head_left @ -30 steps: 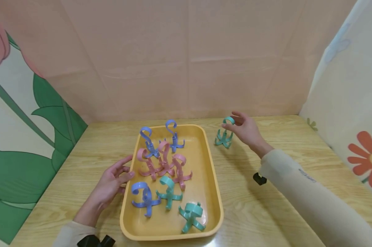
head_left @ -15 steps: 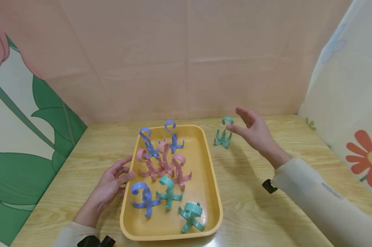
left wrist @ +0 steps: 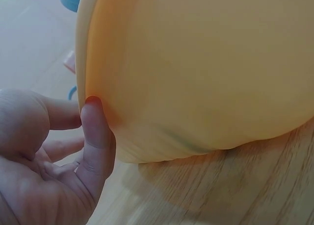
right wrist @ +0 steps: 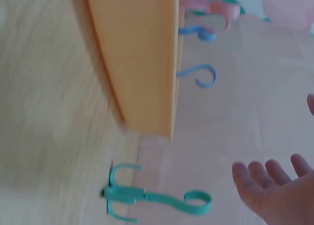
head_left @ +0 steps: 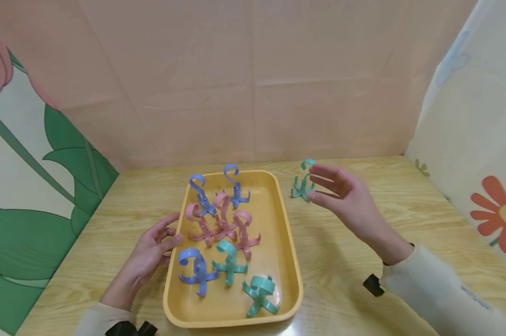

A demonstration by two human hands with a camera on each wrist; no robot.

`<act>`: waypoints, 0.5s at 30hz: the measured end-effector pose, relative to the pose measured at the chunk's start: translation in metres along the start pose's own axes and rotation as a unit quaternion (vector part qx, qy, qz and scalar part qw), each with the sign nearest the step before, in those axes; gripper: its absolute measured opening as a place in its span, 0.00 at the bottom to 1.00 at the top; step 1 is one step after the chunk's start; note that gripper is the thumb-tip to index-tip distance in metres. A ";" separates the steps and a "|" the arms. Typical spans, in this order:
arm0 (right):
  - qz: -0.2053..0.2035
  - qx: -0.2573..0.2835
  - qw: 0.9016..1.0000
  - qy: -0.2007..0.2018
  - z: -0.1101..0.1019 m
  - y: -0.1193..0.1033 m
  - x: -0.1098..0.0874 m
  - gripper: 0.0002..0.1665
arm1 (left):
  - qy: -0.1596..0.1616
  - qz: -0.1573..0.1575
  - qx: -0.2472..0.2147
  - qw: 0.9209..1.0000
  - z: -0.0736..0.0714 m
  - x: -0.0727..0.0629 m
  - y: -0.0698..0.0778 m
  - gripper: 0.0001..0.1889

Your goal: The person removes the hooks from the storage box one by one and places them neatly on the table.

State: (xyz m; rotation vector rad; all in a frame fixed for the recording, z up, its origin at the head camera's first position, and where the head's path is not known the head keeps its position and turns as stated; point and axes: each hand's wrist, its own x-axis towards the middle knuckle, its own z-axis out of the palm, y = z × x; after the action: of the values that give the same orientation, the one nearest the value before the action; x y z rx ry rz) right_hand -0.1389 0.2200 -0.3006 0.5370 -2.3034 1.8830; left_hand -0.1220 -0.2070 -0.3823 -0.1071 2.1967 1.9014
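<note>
My left hand (head_left: 149, 250) pinches the left rim of a yellow plastic tray (head_left: 274, 224); the left wrist view shows a finger (left wrist: 95, 127) against its outer wall. Inside the tray stand several plastic pieces, each with a curled hook top on splayed curved feet. Among them are a blue piece (head_left: 198, 270), a pink piece (head_left: 245, 233) and a teal piece (head_left: 259, 295). My right hand (head_left: 351, 203) hovers with loosely spread fingers and holds nothing. Another teal hook piece (right wrist: 167, 199) stands upright on the table, apart from the fingers in the right wrist view and partly hidden by them in the head view.
The pale wooden table (head_left: 332, 289) runs back to a pinkish sheet (head_left: 253, 93). Patterned panels rise on both sides, one with green leaves (head_left: 80, 186), the other with a red flower (head_left: 504, 214).
My right hand has let go of the teal piece's curl, drawn back to the right and come lower. That piece stays standing on the table. The left hand and tray have not moved.
</note>
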 end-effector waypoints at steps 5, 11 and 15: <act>-0.002 0.041 0.998 -0.053 0.011 -0.004 -0.018 0.33 | 0.000 -0.001 0.000 1.000 0.000 0.000 0.000 0.32; 0.002 0.100 0.988 -0.115 0.030 -0.006 -0.038 0.32 | 0.001 -0.004 0.000 1.000 -0.001 0.000 -0.001 0.32; -0.013 0.136 0.980 -0.144 0.043 -0.005 -0.050 0.31 | 0.002 -0.006 0.002 1.000 -0.001 0.001 0.000 0.32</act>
State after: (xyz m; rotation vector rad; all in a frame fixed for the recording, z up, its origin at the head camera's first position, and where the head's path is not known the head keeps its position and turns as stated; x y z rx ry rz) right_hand -0.0849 0.1872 -0.3214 0.9242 -2.1905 2.2555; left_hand -0.1228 -0.2076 -0.3827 -0.1233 2.1965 1.8925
